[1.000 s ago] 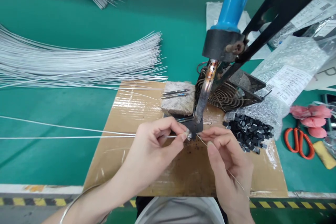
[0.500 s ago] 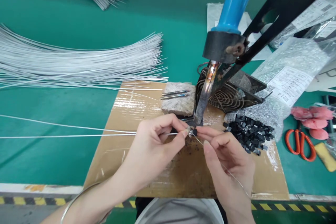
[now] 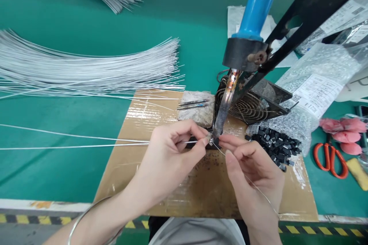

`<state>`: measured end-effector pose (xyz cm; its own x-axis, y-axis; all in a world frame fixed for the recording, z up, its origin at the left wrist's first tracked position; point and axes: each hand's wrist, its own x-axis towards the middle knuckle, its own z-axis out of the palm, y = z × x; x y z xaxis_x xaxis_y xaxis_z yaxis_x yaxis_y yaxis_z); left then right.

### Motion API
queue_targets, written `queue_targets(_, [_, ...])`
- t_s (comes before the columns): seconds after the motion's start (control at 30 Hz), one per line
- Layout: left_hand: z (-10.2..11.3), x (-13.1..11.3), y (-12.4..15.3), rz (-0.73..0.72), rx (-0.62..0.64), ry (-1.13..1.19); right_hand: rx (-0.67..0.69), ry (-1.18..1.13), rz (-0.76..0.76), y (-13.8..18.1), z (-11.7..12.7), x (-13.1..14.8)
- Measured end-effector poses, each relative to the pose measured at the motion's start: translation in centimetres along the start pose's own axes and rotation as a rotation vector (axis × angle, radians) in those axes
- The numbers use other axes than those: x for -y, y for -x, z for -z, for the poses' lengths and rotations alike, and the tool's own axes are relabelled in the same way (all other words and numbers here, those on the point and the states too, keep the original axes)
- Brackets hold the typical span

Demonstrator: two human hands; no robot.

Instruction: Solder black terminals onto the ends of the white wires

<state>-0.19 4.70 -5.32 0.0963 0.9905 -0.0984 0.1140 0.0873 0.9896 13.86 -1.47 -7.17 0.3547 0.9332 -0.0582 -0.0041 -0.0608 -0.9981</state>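
Observation:
My left hand (image 3: 181, 145) is closed in a pinch on the white wires (image 3: 135, 141), which run in from the left. Just beyond its fingertips are the wire ends and a small dark part, too small to make out clearly. My right hand (image 3: 253, 172) pinches a thin strand of solder wire (image 3: 222, 153), its free end close to that same spot. Between the two hands, the tip of a soldering iron (image 3: 221, 116) with a blue handle points down. Whether the tip touches the wire ends, I cannot tell.
A black metal arm (image 3: 301, 11) holds the iron. Behind it leans a fan (image 3: 253, 103). Black connectors (image 3: 274, 147) lie heaped on the cardboard (image 3: 201, 195), beside a bubble-wrap bag (image 3: 324, 69). Orange scissors (image 3: 330, 159) are farther right, a white wire bundle (image 3: 94, 71) left.
My left fingertips have moved slightly right and up, bringing the wire ends nearer the iron's tip. My right hand has shifted a little to the right, with the solder wire still pinched.

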Motion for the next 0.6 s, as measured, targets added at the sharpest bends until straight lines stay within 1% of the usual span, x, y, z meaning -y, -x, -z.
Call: queue_targets(0.6, [0.13,-0.3,0.2,-0.006,-0.011,0.006,-0.015,-0.025,0.021,0.06,-0.1,0.2])
